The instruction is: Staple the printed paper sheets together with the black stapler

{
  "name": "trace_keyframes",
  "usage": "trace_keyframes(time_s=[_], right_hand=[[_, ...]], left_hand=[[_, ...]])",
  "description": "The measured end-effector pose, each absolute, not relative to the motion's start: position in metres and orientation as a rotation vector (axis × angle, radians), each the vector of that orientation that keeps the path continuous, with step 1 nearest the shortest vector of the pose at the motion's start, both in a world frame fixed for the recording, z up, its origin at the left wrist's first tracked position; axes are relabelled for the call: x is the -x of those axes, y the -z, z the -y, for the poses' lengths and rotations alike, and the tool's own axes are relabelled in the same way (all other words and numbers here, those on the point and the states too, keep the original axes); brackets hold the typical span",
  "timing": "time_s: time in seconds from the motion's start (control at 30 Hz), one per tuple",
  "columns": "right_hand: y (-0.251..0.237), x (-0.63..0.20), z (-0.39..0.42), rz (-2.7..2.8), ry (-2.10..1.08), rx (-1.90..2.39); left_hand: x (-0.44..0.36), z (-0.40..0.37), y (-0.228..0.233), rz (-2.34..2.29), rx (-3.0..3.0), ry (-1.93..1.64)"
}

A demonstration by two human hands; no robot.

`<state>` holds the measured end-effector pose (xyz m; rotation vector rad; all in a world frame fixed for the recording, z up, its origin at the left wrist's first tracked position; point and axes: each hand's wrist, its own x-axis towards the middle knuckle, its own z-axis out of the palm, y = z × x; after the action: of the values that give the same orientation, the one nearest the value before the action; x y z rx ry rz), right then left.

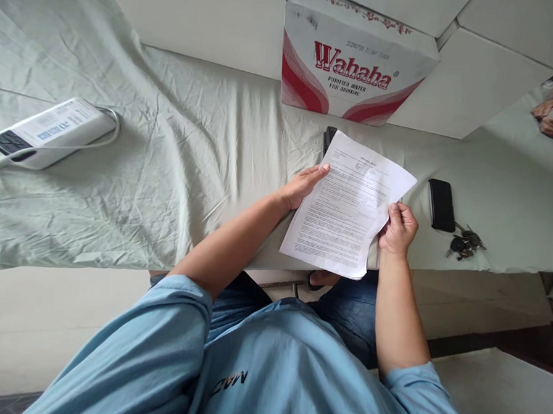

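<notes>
The cloth-covered table [167,164] is the work surface; its creased cover hangs over the near edge. A printed carton [358,63] stands at the far side, against white panels; this position presumably leaves the near side to the hands. A white boxed unit [53,132] lies at the left, well apart from the hands; a pale cable [116,127] loops around its end.

The stack of sheets [346,204] is held above the near edge of the table, heading end away from the wearer; this orientation suits reading. The left hand [303,187] is closed on the left edge, thumb on top; its fingers are hidden beneath. The right hand [398,229] pinches the right edge, which curls there; 2 opposed grips probably limit sagging.

A black phone [441,205] lies to the right; keys [467,243] rest just beside it, within apparent easy reach.
</notes>
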<state>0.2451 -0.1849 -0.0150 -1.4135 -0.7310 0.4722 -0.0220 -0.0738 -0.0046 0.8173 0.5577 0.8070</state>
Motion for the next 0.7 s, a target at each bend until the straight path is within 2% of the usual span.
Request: trace_keyframes(time_s=[0.37, 0.7], right_hand=[[0.008, -0.241, 0.187, 0.689, -0.558, 1.411], [0.021, -0.245, 0.184, 0.8, -0.501, 1.502]], left_hand=[[0.023, 0.071, 0.007, -0.566, -0.785, -0.84], [0.026, 0.063, 0.017, -0.551, -0.717, -0.85]])
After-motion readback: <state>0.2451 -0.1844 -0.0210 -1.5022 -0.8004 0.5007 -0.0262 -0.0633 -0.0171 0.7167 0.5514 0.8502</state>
